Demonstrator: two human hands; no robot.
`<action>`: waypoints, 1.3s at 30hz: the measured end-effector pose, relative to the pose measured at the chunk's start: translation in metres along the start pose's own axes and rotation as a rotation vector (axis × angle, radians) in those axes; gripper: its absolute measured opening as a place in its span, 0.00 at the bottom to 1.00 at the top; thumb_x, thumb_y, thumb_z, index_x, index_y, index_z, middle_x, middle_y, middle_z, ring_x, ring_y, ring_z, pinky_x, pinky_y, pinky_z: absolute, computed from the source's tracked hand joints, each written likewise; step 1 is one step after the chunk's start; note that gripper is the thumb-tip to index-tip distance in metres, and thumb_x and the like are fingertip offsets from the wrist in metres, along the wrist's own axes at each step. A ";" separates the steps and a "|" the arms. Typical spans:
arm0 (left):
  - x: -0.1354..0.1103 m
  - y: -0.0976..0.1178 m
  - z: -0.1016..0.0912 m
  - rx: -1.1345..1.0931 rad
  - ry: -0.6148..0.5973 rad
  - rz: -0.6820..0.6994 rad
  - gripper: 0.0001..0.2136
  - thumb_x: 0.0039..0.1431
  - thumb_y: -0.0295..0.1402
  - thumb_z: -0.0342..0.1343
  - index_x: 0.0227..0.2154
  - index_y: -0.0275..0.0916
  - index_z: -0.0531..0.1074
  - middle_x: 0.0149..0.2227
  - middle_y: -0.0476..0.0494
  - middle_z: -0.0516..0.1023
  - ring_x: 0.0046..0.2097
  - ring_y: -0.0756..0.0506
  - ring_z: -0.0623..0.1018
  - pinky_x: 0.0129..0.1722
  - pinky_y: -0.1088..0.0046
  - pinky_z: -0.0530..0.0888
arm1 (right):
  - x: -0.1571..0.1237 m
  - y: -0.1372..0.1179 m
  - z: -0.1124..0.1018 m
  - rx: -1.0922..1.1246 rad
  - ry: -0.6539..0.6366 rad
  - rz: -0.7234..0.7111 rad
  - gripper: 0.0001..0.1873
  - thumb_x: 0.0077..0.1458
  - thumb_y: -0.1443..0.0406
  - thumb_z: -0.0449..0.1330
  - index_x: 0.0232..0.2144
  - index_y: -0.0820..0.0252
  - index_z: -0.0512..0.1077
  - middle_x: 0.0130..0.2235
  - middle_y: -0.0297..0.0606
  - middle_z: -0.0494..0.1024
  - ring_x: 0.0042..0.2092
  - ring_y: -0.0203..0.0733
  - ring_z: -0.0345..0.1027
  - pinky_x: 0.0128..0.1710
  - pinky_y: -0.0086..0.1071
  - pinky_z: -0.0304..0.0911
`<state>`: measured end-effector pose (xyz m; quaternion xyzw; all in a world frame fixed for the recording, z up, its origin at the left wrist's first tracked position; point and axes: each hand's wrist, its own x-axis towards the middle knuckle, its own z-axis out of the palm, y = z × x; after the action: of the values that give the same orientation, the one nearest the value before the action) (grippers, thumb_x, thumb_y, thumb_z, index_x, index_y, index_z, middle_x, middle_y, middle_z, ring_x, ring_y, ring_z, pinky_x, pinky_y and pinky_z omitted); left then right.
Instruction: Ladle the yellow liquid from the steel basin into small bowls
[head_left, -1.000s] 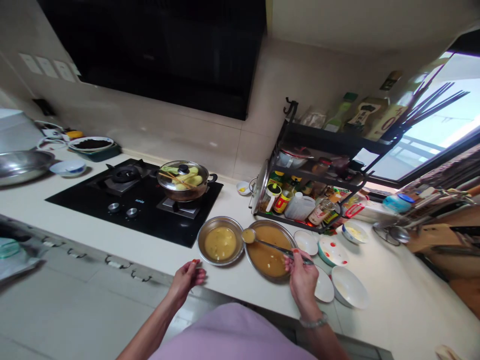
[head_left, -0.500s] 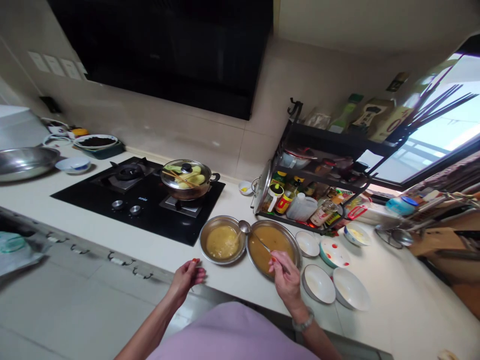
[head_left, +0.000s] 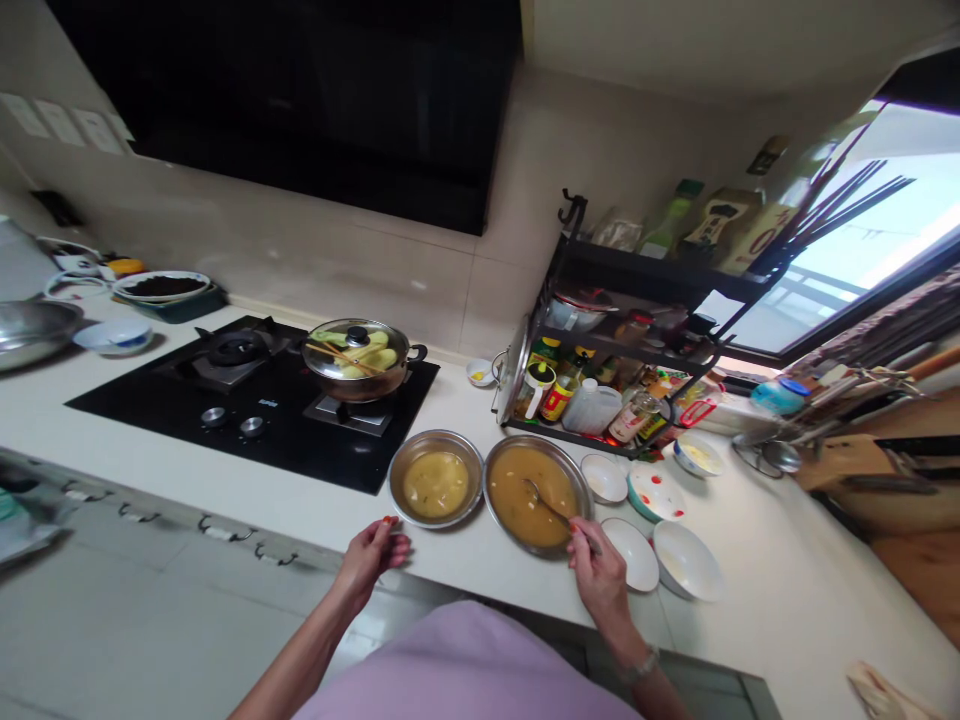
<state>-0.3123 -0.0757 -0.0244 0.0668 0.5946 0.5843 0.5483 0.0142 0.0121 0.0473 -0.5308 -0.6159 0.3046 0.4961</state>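
With the ladle (head_left: 553, 511) gripped by the right hand (head_left: 600, 572) and dipped in the larger basin (head_left: 583, 488) at lower centre, it should be raised level, the left hand (head_left: 373, 558), loosely curled, seemingly empty, best left clear.

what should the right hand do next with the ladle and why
Probably raise the ladle gently, kept level: the right hand grips it, and its head is dipped in the soup in the right bowl. The left bowl, close beside it, looks less full, so it seems to have room for a scoop.
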 end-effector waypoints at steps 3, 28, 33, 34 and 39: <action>0.001 0.000 0.003 0.011 -0.001 -0.007 0.06 0.64 0.30 0.50 0.39 0.32 0.68 0.25 0.41 0.78 0.25 0.49 0.79 0.25 0.76 0.76 | 0.001 0.002 -0.001 0.067 0.094 0.188 0.21 0.48 0.50 0.61 0.34 0.61 0.74 0.20 0.34 0.73 0.18 0.38 0.64 0.18 0.32 0.63; 0.001 0.002 0.001 -0.003 0.008 0.000 0.07 0.63 0.30 0.51 0.40 0.31 0.68 0.25 0.40 0.78 0.24 0.50 0.78 0.24 0.76 0.75 | 0.028 -0.009 -0.007 0.432 0.362 0.400 0.19 0.39 0.54 0.68 0.29 0.61 0.70 0.17 0.33 0.74 0.17 0.37 0.64 0.14 0.28 0.57; 0.002 0.004 0.000 -0.008 0.017 -0.010 0.07 0.64 0.30 0.50 0.40 0.31 0.68 0.25 0.41 0.79 0.23 0.50 0.78 0.24 0.77 0.75 | 0.031 -0.024 0.015 0.491 0.312 0.377 0.22 0.39 0.52 0.68 0.31 0.61 0.70 0.19 0.33 0.74 0.18 0.38 0.66 0.14 0.28 0.57; 0.002 0.004 0.000 -0.012 0.017 -0.010 0.07 0.63 0.31 0.51 0.40 0.32 0.69 0.24 0.41 0.79 0.23 0.50 0.78 0.24 0.77 0.75 | 0.031 -0.027 0.021 0.494 0.293 0.372 0.22 0.39 0.52 0.68 0.31 0.61 0.69 0.19 0.33 0.74 0.19 0.38 0.66 0.15 0.27 0.58; 0.003 0.003 -0.002 -0.031 0.022 -0.009 0.06 0.62 0.31 0.53 0.39 0.32 0.69 0.24 0.42 0.78 0.23 0.50 0.78 0.23 0.77 0.75 | 0.026 -0.035 0.053 0.508 0.169 0.345 0.23 0.42 0.50 0.67 0.33 0.61 0.69 0.21 0.33 0.74 0.21 0.37 0.68 0.17 0.27 0.60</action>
<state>-0.3172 -0.0741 -0.0240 0.0493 0.5919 0.5914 0.5454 -0.0465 0.0362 0.0688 -0.5098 -0.3775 0.4831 0.6035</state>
